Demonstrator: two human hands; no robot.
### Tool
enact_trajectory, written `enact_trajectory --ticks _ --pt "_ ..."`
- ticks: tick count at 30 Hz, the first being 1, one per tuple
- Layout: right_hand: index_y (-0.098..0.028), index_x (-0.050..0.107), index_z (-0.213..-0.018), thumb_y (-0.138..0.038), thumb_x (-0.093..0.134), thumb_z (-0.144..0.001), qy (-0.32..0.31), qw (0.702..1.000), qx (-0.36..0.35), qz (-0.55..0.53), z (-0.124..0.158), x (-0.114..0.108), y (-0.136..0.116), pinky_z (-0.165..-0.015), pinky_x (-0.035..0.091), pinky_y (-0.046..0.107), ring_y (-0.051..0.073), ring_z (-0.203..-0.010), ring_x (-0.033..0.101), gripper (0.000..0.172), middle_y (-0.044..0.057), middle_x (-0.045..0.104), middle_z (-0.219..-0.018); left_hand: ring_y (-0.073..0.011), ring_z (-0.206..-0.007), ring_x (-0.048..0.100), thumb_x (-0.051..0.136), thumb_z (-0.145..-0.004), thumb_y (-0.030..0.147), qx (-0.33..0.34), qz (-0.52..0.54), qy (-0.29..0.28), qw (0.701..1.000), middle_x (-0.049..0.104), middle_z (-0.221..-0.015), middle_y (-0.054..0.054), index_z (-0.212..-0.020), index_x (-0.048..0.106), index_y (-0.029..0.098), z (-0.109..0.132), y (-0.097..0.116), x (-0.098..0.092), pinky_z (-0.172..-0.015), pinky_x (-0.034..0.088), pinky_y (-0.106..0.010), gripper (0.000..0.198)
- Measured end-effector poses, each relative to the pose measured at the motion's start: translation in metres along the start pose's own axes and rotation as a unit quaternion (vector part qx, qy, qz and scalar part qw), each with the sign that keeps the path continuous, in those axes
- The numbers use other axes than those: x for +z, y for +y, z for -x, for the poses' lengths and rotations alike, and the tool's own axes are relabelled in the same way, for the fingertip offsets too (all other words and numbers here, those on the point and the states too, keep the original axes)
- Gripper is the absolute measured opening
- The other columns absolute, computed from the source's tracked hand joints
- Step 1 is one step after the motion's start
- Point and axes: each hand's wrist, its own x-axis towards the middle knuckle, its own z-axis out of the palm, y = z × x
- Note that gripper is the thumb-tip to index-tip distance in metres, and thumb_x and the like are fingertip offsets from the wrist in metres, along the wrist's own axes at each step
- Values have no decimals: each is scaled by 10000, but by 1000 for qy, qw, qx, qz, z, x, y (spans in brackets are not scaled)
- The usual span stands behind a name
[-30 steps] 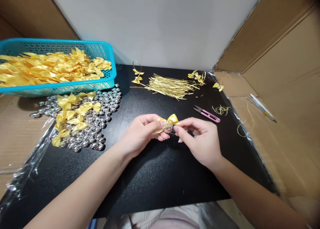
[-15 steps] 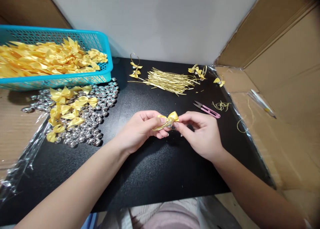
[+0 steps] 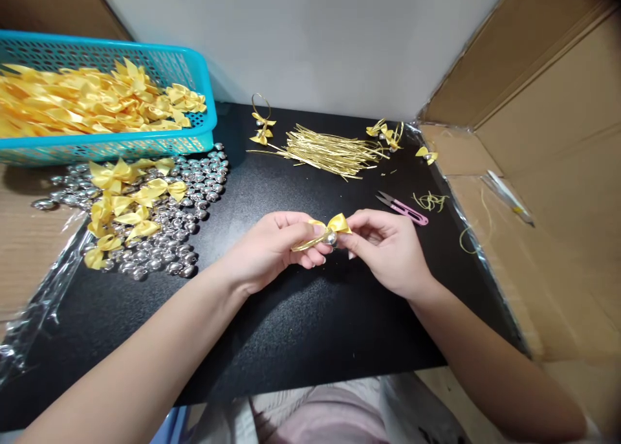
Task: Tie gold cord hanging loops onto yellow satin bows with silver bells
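Over the middle of the black table, my left hand [image 3: 286, 240] pinches a yellow ribbon bow [image 3: 338, 224] between thumb and fingers. A gold cord [image 3: 308, 243] runs along the left thumb, and a silver bead [image 3: 331, 237] sits at the bow's centre. From the other side, my right hand [image 3: 385, 246] is closed, thumb and forefinger gripping the bow's right end. Part of the bow is hidden behind the left thumb. Just beyond the right hand lie pink thread snips [image 3: 405, 210], blades pointing left.
A blue basket [image 3: 201, 143] of yellow bows stands at the back left. Silver beads [image 3: 155, 250] and loose bows [image 3: 116, 204] lie before it. Gold cords [image 3: 334, 149] are piled at the back, near finished-looking bows [image 3: 262, 128]. Cord scraps [image 3: 431, 201] and a white pen-like tool [image 3: 509, 198] lie right.
The bow has turned slightly in my fingers, so the silver bead shows more clearly. My right fingers have shifted a little at its right end. The whole view has moved slightly.
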Motion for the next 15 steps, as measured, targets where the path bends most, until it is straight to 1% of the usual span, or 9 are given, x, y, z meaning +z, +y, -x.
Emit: enact_trajectory --ticks 2,5,8,11,15 --pt "-180 703 -682 -354 823 -680 -5 1000 10 -13 -1 0 0 -482 498 220 104 -537 587 211 -1 679 -660 -56 -424 581 803 -648 197 -8 3 -5 1000 701 -553 -22 -614 701 125 0 -1 -1 -435 469 -121 129" --pt "-177 703 -685 -340 827 -677 -8 1000 7 -24 -1 1 0 -488 500 210 93 -535 583 205 -6 672 -656 -54 -435 582 804 -650 186 -16 15 -17 1000 700 -558 -17 -629 708 130 0 -2 -2 -438 464 -116 113" --pt "-178 694 -686 -333 819 -686 -8 1000 9 -20 -1 0 0 -485 497 211 93 -527 581 199 -10 668 -651 -55 -445 585 796 -659 179 -18 20 -18 999 694 -559 -15 -638 708 128 -1 -3 -4 -445 463 -115 104" --pt "-182 686 -697 -285 784 -716 -9 1000 6 -7 0 0 0 -504 500 218 102 -552 595 144 -5 679 -671 -54 -433 570 781 -671 170 -21 18 -12 1000 687 -556 -14 -640 697 124 -3 -3 -4 -438 457 -121 101" --pt "-185 672 -723 -197 702 -763 -7 1000 -14 5 0 -1 -1 -580 523 236 108 -596 611 52 -8 672 -688 -46 -399 543 769 -670 157 -22 21 4 1000 676 -537 -8 -647 692 120 -4 -2 -3 -409 440 -118 88"
